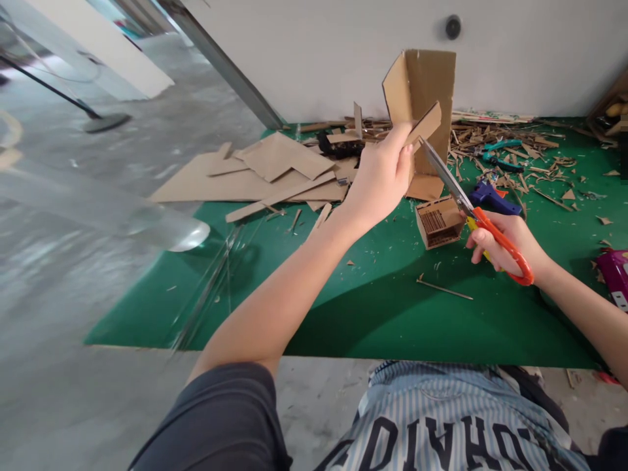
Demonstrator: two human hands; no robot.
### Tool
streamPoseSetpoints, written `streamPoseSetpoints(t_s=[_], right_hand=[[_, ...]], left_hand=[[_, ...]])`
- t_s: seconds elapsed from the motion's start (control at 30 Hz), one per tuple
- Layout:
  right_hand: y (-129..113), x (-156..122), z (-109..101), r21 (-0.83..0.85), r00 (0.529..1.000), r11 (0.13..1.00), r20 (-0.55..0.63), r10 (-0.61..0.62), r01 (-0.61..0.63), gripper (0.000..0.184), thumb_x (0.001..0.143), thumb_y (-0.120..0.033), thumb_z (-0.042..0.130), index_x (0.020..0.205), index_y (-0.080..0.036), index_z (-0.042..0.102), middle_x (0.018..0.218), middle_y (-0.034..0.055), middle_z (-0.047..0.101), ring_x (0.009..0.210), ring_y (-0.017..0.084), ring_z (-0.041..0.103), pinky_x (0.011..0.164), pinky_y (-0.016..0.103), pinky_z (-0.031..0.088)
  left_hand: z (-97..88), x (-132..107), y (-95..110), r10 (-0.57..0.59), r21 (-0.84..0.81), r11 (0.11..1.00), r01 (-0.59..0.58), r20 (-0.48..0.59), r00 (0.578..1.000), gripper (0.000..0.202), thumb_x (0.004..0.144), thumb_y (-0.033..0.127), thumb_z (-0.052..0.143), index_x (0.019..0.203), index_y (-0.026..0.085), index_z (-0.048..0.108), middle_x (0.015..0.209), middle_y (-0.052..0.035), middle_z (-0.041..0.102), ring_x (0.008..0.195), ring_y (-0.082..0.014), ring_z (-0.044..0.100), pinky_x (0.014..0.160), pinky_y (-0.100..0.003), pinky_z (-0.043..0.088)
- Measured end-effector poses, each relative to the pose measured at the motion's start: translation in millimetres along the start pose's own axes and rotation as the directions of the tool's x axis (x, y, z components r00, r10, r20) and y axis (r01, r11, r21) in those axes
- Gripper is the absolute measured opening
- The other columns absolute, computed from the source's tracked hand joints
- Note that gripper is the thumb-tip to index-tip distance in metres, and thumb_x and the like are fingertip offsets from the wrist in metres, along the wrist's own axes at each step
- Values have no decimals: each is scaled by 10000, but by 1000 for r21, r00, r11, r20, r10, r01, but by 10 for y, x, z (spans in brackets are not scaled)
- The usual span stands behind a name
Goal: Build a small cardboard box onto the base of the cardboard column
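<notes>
My left hand [385, 171] pinches a small cardboard strip [426, 125] above the table. In my right hand [510, 239] are scissors [449, 180] with orange and yellow handles, their blades pointing up and left. The blade tips meet the lower edge of the strip near my left fingers; whether they cut into it I cannot tell. Behind the strip stands a tall folded cardboard piece [432, 85]. Below the scissors, a small open cardboard box [439, 222] with a ridged inside sits on the green table.
Flat cardboard sheets [275, 157] lie at the back left. Cardboard scraps [530, 147] litter the back right around teal-handled pliers [500, 154]. A blue glue gun [493, 196] lies behind my right hand. A thin stick [444, 288] rests near the front, and a purple object [613, 275] at the right edge.
</notes>
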State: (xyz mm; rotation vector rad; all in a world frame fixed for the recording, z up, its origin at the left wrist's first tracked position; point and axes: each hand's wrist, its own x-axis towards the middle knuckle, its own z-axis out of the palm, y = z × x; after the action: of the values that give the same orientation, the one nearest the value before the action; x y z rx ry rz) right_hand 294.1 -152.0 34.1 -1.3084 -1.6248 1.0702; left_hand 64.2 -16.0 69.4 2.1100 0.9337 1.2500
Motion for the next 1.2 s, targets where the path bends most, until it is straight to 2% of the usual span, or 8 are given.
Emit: streamPoseSetpoints(t_s=[0.13,0.3,0.47,0.67,0.93,1.1,1.2], right_hand=[[-67,-4,-8,-97,999,995,-12,-36,35,595,834,-742,660,864,-149,625,615,-1,587,465,116,608,414,200,400],[-67,-15,-14,-209,996,974,-21,-89,83,646,859,-806,561,864,-162,610,670,24,619,547,130,614,489,229,403],[-92,-8,-7,-298,989,946,-37,-145,128,710,826,-883,498,790,-177,569,658,24,579,558,114,510,499,253,327],[-96,-3,-17,-334,982,930,-51,-183,156,712,808,-896,505,741,-188,535,622,7,534,547,102,443,506,258,294],[-109,2,10,-360,980,924,-94,-176,131,686,813,-868,542,828,-184,597,562,-26,474,485,94,409,498,249,323],[-114,14,15,-437,962,885,-128,-241,163,698,827,-871,514,814,-180,610,531,-45,389,492,82,284,483,241,320],[-95,19,11,-490,950,854,-143,-277,175,685,839,-862,507,796,-186,607,530,-43,383,510,85,255,477,240,297]], left_hand=[[-20,9,31,1,90,996,-2,12,1000,240,969,454,562,1119,281,632,875,-35,726,972,-236,752,835,-306,574],[-17,-10,88,-22,60,998,20,23,1000,228,982,427,552,1133,273,628,869,-30,731,1013,-232,753,836,-291,557],[-12,-26,103,-12,64,998,12,-1,1000,229,985,409,553,1164,281,616,833,-11,721,1040,-228,738,885,-313,554],[-10,-29,98,4,118,993,0,-28,1000,199,987,378,536,1143,296,628,764,-8,689,973,-233,745,861,-333,552],[-8,-41,176,15,124,992,-14,-9,1000,254,984,434,546,1169,275,617,939,-45,724,1084,-255,733,947,-329,527],[10,-55,236,31,170,985,-26,-23,999,211,987,395,533,1131,273,629,892,-42,700,995,-263,746,914,-341,541],[16,-63,213,32,136,990,-28,-25,999,191,987,369,529,1131,292,627,881,-31,707,1022,-257,740,893,-334,560]])
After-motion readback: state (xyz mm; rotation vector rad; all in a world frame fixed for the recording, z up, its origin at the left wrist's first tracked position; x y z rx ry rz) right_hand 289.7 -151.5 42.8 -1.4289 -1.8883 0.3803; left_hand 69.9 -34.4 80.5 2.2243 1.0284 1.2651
